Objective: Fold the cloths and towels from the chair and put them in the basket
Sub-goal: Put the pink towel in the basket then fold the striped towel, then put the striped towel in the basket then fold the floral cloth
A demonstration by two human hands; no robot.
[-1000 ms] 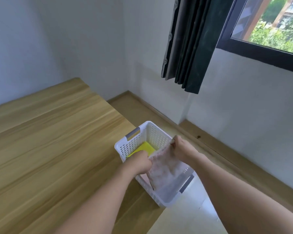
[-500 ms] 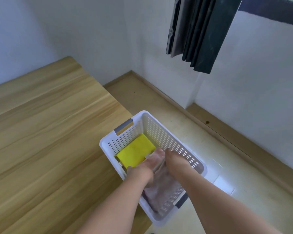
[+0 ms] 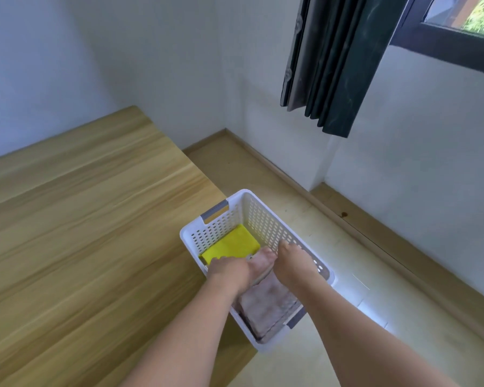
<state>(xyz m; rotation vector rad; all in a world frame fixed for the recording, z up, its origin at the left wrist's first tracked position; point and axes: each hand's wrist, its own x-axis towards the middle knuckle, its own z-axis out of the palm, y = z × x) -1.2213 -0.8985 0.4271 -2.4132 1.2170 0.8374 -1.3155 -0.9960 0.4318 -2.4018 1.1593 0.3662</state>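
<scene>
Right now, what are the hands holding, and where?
Both the left hand and right hand hold the pink towel at its far end, inside the basket.

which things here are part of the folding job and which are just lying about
Part of the job:
- white basket at the table's corner
- yellow cloth folded in the basket's far end
- pinkish towel in the near end
- left hand and right hand, both down on the towel

Just there:
- wooden table
- dark curtain
- window
</scene>
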